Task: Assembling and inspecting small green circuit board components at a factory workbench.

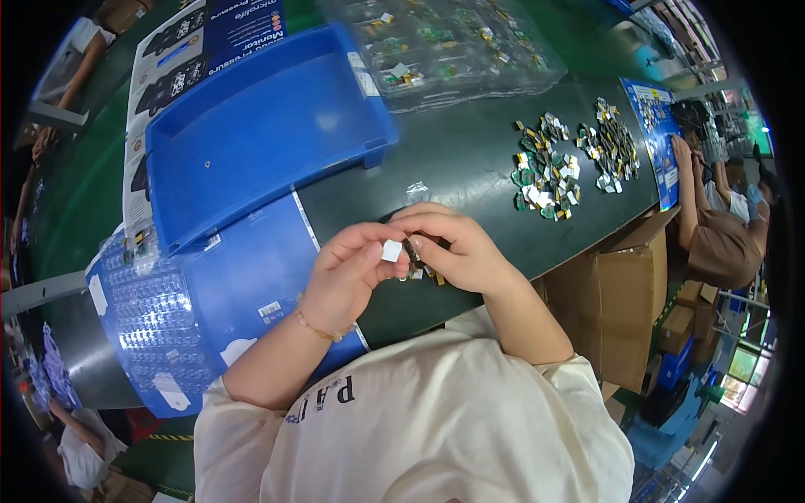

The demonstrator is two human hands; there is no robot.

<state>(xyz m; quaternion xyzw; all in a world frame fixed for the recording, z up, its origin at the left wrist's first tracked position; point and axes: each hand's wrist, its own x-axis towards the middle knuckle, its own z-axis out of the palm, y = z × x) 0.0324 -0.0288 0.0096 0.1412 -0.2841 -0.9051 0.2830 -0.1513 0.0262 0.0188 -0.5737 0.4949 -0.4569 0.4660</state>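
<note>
Hands meet over the near table edge: left hand (348, 272) pinches a small white square tab (392, 250) between thumb and forefinger, fingers clamped on it; right hand (457, 247) curls around a small dark part (412, 250), fingertips closed on it, the two pieces touching or nearly so. What exactly the part is cannot be told, too small. A few loose bits (423, 273) lie on the table (470, 168) just below the hands. Progress, as a guess: early to middle, since two heaps of parts (547, 172) sit unsorted further right, and the blue bin (251, 134) looks nearly bare apart from one tiny speck. Near left, a glossy blue sheet (243, 285) and a clear blister tray (151, 302) with rows of small pockets, shiny, mostly catching glare. Table is dark green, matte, smooth. Heaps are tiny flat chips, green, gold and white, metallic glint. Bin is hard plastic, rectangular, low walls. Further back, a clear plastic tray (444, 46) holds more scattered chips. Brown cardboard boxes (625, 293) stand under the table edge on the right. Another person (721, 235) in a brown top works at far right.
</note>
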